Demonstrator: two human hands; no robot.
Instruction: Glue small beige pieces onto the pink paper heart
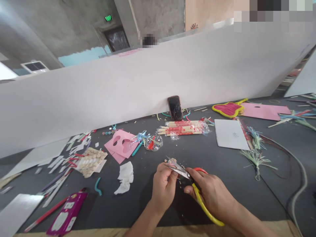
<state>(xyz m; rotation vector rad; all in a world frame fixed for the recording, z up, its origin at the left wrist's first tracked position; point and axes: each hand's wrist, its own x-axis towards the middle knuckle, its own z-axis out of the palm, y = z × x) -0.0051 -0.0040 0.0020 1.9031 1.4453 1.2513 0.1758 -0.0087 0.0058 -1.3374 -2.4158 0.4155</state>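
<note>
Left hand point(163, 186) closed, contents unclear; right hand point(212, 189) around one scissors pair point(183, 172); one phone point(175, 108).

Scissors point(182, 172), yellow/red hdls spread, blades pointing fwd-l. by sm. beige bits point(172, 160).

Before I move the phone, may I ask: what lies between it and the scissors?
In the head view, mainly a stick bundle, close before the phone; then dark table toward the scissors.

The scissors point(189, 176) have shiny metal blades point(181, 170) and smooth plastic-looking handles point(202, 207), the tabletop point(106, 210) a matt finish.
</note>
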